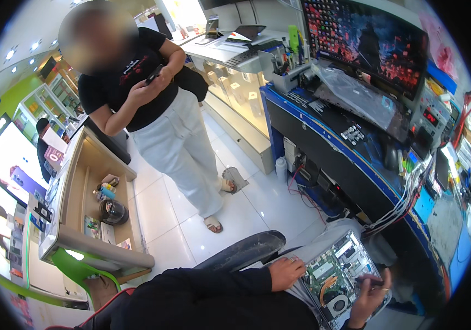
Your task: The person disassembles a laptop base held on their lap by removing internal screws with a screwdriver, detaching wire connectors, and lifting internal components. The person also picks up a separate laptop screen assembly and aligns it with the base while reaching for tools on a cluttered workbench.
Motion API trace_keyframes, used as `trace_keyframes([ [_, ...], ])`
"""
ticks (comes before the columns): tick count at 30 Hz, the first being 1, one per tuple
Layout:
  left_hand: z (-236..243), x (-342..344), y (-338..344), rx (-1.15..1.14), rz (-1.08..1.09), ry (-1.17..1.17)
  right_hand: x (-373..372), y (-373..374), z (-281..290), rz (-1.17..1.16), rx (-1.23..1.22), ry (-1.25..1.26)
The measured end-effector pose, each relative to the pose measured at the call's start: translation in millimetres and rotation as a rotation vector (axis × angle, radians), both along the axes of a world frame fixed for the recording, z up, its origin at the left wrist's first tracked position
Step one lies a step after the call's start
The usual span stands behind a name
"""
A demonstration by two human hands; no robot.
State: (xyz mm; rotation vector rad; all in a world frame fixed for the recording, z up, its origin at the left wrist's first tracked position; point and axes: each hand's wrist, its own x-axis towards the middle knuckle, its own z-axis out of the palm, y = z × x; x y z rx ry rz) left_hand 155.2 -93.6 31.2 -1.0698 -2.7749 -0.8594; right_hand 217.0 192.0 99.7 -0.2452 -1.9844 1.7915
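Note:
An opened laptop (pixel 331 275), its green circuit board, copper heat pipe and round fan (pixel 336 304) bare, lies tilted on my lap. My left hand (pixel 287 273) is at its left edge, fingers curled against the rim. Over the right side of the laptop, my right hand (pixel 372 297) is closed on a small dark flat piece (pixel 369 280), held between thumb and fingers. What kind of piece it is, I cannot make out.
To the right stands a blue-edged workbench (pixel 351 146) with a monitor (pixel 370 41), a mouse (pixel 390 157), a power supply (pixel 432 115) and hanging cables. A person (pixel 153 110) holding a phone stands ahead. A black chair part (pixel 241 253) lies beyond my left arm.

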Motion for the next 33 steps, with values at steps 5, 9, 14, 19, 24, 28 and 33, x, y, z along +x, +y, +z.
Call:
trace_keyframes([
  [5,20.2,-27.6,9.5,-0.118,-0.165,-0.056,-2.2,34.6,52.4,-0.207,-0.097,-0.017],
  [9,32.2,-48.9,9.9,-0.020,-0.002,-0.246,19.6,73.9,39.8,-0.167,0.073,-0.302],
  [14,19.6,-85.6,64.2,-0.119,-0.045,-0.362,113.7,152.1,-18.0,-0.479,0.534,-0.687],
  [19,-22.8,-149.5,86.3,-0.188,-0.032,-0.513,133.9,128.4,-52.1,-0.324,0.482,-0.852],
  [24,-33.1,-157.0,72.1,-0.226,-0.024,-0.570,128.8,124.4,-57.3,-0.242,0.514,-0.894],
  [28,-68.1,-165.1,36.3,0.080,-0.026,-0.783,97.9,162.7,-23.9,-0.175,0.692,-0.818],
  [33,-51.6,-154.6,62.6,0.032,-0.030,-0.797,-23.8,286.7,79.7,-0.488,1.141,-0.301],
])
